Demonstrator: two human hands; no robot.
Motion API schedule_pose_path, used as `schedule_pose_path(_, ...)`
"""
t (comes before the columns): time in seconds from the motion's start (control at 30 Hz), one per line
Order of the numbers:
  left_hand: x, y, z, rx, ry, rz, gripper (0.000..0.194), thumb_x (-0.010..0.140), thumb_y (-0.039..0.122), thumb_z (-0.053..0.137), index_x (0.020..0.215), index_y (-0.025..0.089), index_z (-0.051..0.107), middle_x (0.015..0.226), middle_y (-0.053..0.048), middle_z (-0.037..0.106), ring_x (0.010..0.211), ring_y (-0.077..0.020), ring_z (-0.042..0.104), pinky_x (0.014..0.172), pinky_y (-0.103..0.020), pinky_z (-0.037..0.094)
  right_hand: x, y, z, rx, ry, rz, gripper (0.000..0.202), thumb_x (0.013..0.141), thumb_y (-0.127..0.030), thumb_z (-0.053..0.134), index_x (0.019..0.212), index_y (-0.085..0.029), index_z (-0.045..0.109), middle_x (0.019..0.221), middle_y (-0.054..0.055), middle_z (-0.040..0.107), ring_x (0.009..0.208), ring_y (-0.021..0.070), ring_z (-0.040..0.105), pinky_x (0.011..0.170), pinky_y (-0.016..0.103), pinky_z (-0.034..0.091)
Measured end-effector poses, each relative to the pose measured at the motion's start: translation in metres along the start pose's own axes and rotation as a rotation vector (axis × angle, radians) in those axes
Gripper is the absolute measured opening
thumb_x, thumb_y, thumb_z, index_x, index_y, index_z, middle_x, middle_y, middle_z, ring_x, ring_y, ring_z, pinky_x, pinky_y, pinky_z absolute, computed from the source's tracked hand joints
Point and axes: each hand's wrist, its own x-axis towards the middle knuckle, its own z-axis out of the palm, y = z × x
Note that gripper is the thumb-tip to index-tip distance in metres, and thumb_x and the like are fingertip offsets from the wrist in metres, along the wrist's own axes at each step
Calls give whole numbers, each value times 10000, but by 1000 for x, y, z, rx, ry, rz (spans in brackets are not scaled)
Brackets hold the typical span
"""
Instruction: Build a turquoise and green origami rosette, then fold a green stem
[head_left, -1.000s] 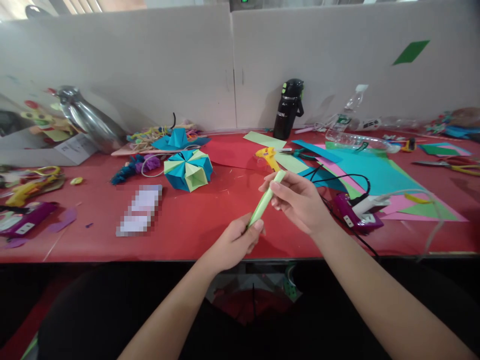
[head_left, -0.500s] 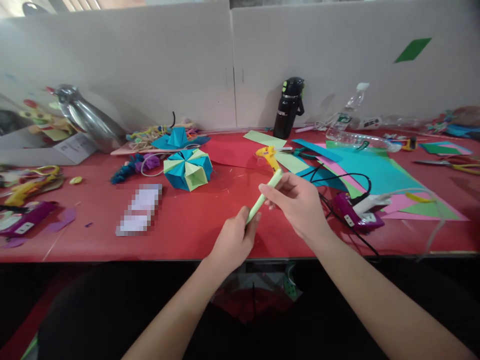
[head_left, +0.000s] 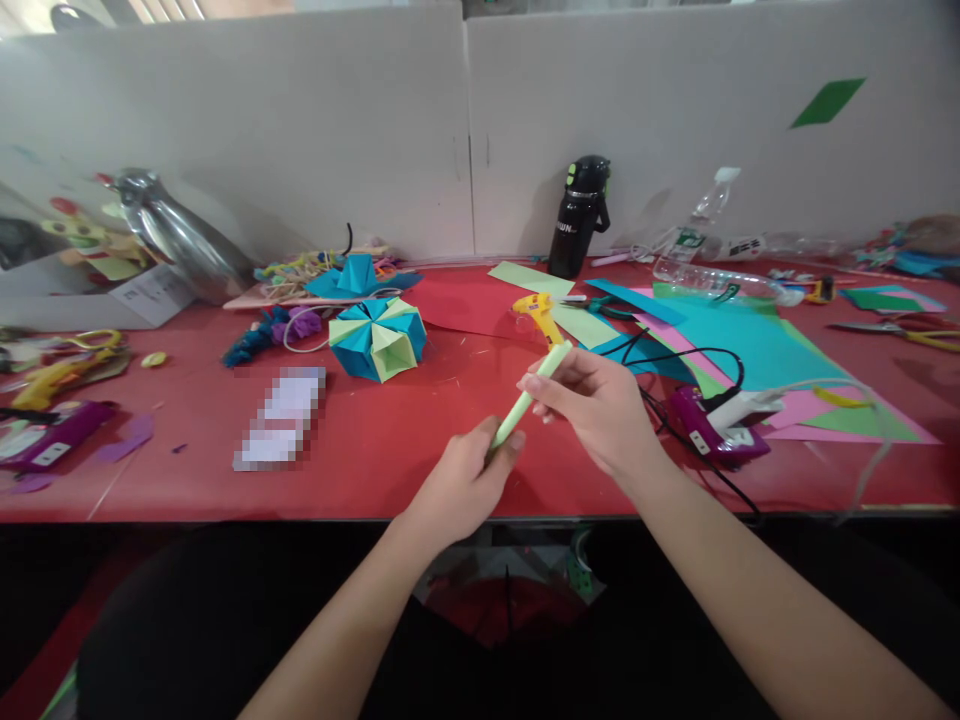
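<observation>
A light green rolled strip or stick is held slantwise above the red table's front part. My left hand grips its lower end between thumb and fingers. Higher up, my right hand has its thumb and fingers closed round the upper part. Just behind the stick's top lies a yellow glue gun. To the left of my hands sits a blue and light green folded paper ball.
A blurred pale item lies front left. Behind stand a black flask and a leaning steel jug. On the right are coloured paper sheets, black cables and a purple power strip.
My hands and the light green stick have barely moved; the stick's top sits slightly lower and to the right. Both hands keep hold of it.
</observation>
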Motion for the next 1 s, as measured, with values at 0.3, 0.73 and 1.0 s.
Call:
schedule_pose_path(0.3,-6,5,-11,-342,-311,-63,400,993,508,480,756,199,391,591,77,334,495,-64,264,463,-222,231,-2,-17,-5,136,-251,-3,232,863,-288,750,1091,-251,733,1000,34,746,655,95,639,578,227,532)
schedule_pose_path(0.73,-2,7,1,335,155,-32,303,998,400,457,774,218,363,606,50,407,522,-107,345,509,-265,219,-6,-5,8,-109,158,-82,194,766,-313,839,804,-205,682,651,-37,630,565,88,565,517,209,480)
schedule_pose_path(1.0,-7,9,-15,-280,-373,-45,382,990,498,474,759,196,441,544,77,346,480,-81,284,484,-247,247,-6,-23,-6,97,-329,-16,249,859,-288,750,1101,-248,703,1023,40,741,649,109,640,565,250,552)
